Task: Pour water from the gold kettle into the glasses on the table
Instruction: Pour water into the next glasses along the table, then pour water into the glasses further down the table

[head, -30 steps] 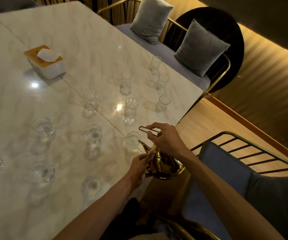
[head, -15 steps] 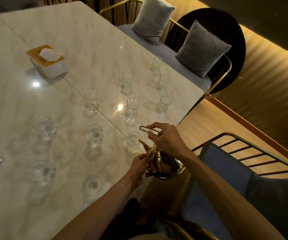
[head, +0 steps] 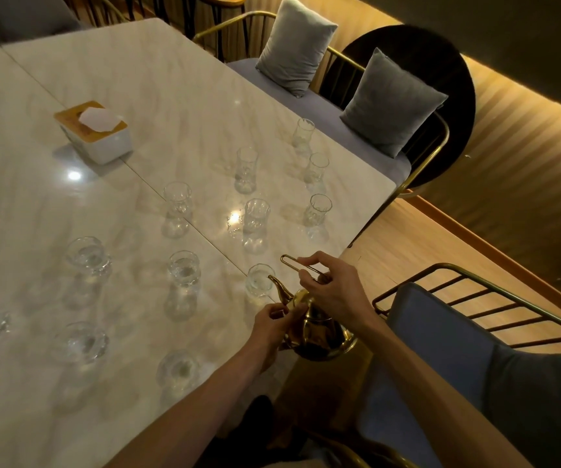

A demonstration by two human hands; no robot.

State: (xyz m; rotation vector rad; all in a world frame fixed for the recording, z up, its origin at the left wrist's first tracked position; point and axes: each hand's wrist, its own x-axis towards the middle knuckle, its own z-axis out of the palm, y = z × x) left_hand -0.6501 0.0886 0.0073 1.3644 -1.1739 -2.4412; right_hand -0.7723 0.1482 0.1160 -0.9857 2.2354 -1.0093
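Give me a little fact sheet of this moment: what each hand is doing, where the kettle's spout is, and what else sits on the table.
right hand: holds the gold kettle by its thin wire handle
left hand: touches the kettle near its lid
spout: tipped at the nearest glass
other glasses: spread over the marble table, several with water
also on table: tissue box
beyond table: two grey cushions
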